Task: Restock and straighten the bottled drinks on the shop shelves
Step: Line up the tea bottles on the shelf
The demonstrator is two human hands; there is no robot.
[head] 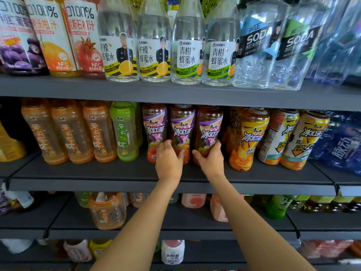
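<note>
Three purple-labelled iced tea bottles stand side by side on the middle shelf (117,173). My left hand (169,161) wraps the lower part of the middle bottle (182,126), its fingers reaching between it and the left bottle (154,126). My right hand (212,159) grips the base of the right bottle (209,128), thumb on its front. All three bottles stand upright, set back from the shelf's front edge.
Yellow iced tea bottles (248,139) stand right of the purple ones; a green tea bottle (125,132) and orange tea bottles (99,132) stand left. Clear honey-water (154,55) and soda bottles (256,47) fill the upper shelf. Lower shelves hold scattered bottles.
</note>
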